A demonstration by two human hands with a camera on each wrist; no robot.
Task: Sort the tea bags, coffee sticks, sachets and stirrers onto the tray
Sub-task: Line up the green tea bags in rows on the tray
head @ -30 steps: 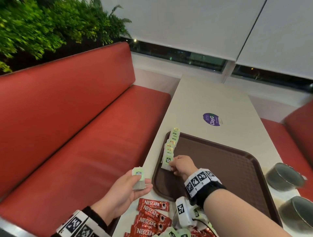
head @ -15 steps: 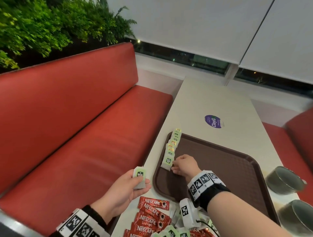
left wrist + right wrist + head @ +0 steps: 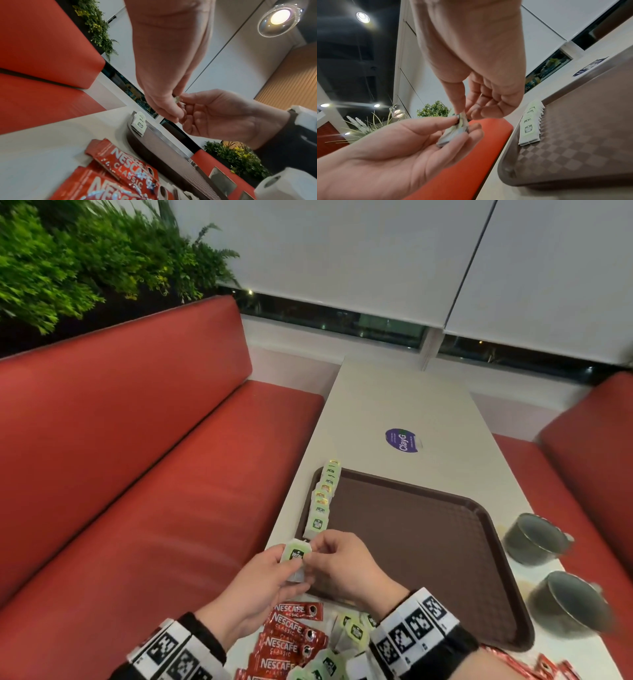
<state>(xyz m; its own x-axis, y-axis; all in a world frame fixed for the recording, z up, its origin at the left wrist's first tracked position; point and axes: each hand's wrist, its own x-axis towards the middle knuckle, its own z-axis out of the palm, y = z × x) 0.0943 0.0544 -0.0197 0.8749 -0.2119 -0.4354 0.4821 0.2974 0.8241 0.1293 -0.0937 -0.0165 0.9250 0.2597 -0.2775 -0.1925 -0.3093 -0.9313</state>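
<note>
Left hand [image 3: 270, 573] cupped palm-up beside the tray [image 3: 445, 546], thumb and fingers curled round a small stack of tea bags [image 3: 453, 132], kept fanned so one can be peeled off. Right hand [image 3: 346, 563] pinching the top bag's edge with thumb and forefinger, other fingers loosely bent. Overlapped row of bags [image 3: 323, 498] laid along the tray's left rim, probably to leave room for other kinds. Coffee sticks [image 3: 291, 635] and more loose bags [image 3: 352, 631] waiting on the table [image 3: 404, 398] near the wrists. Likely next: adding this bag at the row's near end.
</note>
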